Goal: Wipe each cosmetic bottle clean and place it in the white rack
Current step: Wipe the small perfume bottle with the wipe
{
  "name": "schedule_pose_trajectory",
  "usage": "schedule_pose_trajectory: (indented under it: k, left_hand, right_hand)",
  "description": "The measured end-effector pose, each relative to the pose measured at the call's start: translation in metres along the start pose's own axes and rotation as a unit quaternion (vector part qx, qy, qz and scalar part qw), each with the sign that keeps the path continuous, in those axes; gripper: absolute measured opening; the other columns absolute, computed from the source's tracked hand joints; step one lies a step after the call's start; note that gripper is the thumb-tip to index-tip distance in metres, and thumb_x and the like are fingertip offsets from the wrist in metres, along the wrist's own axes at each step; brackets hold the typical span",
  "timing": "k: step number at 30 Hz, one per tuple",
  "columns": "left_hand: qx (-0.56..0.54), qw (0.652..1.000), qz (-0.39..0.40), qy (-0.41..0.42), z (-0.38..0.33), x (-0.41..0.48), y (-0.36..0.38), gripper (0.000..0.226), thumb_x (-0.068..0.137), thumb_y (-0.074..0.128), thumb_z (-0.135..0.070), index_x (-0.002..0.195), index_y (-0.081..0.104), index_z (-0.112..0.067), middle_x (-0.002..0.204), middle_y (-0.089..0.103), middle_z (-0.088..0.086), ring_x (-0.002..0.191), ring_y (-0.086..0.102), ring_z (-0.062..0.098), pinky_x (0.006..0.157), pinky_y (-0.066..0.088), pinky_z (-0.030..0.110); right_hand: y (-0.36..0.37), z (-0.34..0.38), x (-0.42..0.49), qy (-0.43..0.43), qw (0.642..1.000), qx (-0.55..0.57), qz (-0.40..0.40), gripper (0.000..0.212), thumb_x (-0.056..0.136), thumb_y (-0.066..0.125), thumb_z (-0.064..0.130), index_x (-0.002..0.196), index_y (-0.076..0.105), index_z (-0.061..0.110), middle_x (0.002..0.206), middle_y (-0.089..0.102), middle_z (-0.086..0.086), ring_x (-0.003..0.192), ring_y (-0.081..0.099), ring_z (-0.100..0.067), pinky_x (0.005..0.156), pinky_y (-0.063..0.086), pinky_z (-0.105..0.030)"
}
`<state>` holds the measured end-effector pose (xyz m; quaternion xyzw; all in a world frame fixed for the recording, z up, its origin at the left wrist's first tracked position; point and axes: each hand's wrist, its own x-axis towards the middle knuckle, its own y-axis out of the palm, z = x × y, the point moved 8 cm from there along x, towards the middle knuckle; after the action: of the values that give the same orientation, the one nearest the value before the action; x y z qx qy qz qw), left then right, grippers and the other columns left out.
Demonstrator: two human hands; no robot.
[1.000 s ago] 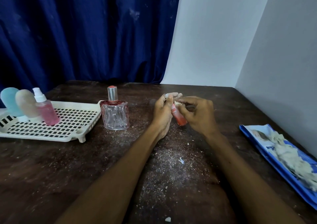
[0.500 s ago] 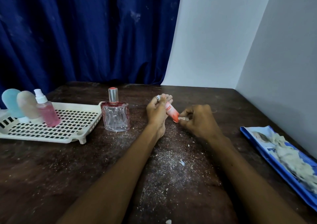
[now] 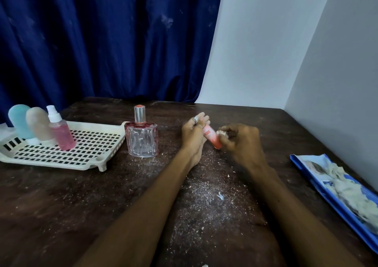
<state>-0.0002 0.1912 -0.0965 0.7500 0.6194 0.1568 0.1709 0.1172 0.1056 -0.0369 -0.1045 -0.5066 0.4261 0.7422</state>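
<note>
Right hand [image 3: 241,142], pinching a tissue wad [image 3: 222,133], has slid up the pink tube [image 3: 210,137] gripped by the left hand [image 3: 193,132]; three bottles [image 3: 61,136] stand in the rack [image 3: 92,162], while tube and perfume bottle [image 3: 142,140] remain.

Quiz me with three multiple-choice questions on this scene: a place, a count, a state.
1. How many bottles stand in the white rack? A two B four C three
2. Where is the glass perfume bottle? A in the rack B on the table beside it C in a hand
3. What is the left hand doing? A holding a pink tube B lying flat C lifting the rack

C: blue, beige, pink.
B: it stands by the rack's corner.
A: it grips the tube; the right hand presses tissue on it.
</note>
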Motion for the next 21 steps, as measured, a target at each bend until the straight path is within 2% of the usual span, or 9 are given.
schedule_pose_trajectory:
  k: [5,7,10,13,16,19,21]
  left_hand:
    - [0.043,0.997,0.064,0.004,-0.001,-0.005,0.012,0.046,0.106,0.041,-0.011,0.150,0.032,-0.004,0.146,0.051,0.013,0.131,0.052,0.019,0.114,0.040,0.041]
    - [0.059,0.995,0.075,0.012,-0.003,-0.006,0.012,0.050,0.105,0.043,-0.013,0.152,0.029,-0.004,0.143,0.053,0.010,0.126,0.053,0.014,0.116,0.036,0.041]
    - [0.087,0.992,0.085,0.024,-0.005,-0.007,0.012,0.053,0.105,0.044,-0.017,0.154,0.026,-0.007,0.141,0.054,0.005,0.123,0.051,0.006,0.114,0.034,0.036]
    - [0.120,0.986,0.106,0.041,-0.004,-0.007,0.015,0.051,0.107,0.039,-0.018,0.155,0.023,-0.010,0.151,0.047,0.006,0.135,0.045,0.009,0.108,0.036,0.027]
    - [0.149,0.978,0.134,0.065,-0.007,-0.009,0.020,0.049,0.107,0.038,-0.023,0.154,0.026,-0.014,0.152,0.046,0.002,0.128,0.048,0.001,0.101,0.040,0.017]
    - [0.162,0.972,0.141,0.095,-0.012,-0.011,0.022,0.048,0.107,0.038,-0.021,0.153,0.028,-0.013,0.150,0.049,0.002,0.132,0.048,0.006,0.110,0.039,0.025]
    - [0.180,0.967,0.136,0.116,-0.016,-0.012,0.021,0.046,0.107,0.038,-0.019,0.152,0.031,-0.011,0.148,0.051,0.001,0.134,0.048,0.007,0.114,0.038,0.030]
  right_hand:
    - [-0.006,0.021,0.002,-0.062,0.997,0.022,-0.050,0.017,0.087,0.071,0.006,0.103,0.076,0.006,0.089,0.075,-0.008,0.075,0.068,-0.018,0.072,0.059,-0.039]
    - [-0.005,0.012,0.003,-0.032,0.999,0.001,-0.039,0.016,0.088,0.069,0.007,0.101,0.077,0.007,0.086,0.076,-0.008,0.071,0.068,-0.019,0.071,0.057,-0.035]
    - [0.003,-0.019,0.002,0.078,0.996,-0.035,0.015,0.019,0.090,0.068,0.012,0.107,0.076,0.010,0.095,0.077,-0.008,0.076,0.068,-0.015,0.080,0.052,-0.022]
    - [0.001,-0.020,0.000,0.068,0.998,-0.010,0.006,0.020,0.091,0.068,0.012,0.109,0.075,0.010,0.100,0.076,-0.007,0.086,0.071,-0.016,0.088,0.056,-0.032]
    - [-0.008,0.004,0.004,-0.008,0.999,0.033,-0.037,0.016,0.091,0.069,0.011,0.106,0.076,0.011,0.092,0.077,-0.003,0.077,0.070,-0.012,0.076,0.059,-0.034]
    - [-0.011,0.010,0.006,-0.034,0.998,0.033,-0.036,0.015,0.090,0.069,0.009,0.102,0.077,0.012,0.088,0.077,-0.004,0.068,0.068,-0.009,0.068,0.058,-0.027]
    - [-0.006,-0.003,0.006,0.012,1.000,0.008,0.012,0.016,0.088,0.069,0.008,0.101,0.078,0.010,0.085,0.077,-0.004,0.060,0.065,-0.004,0.063,0.054,-0.018]
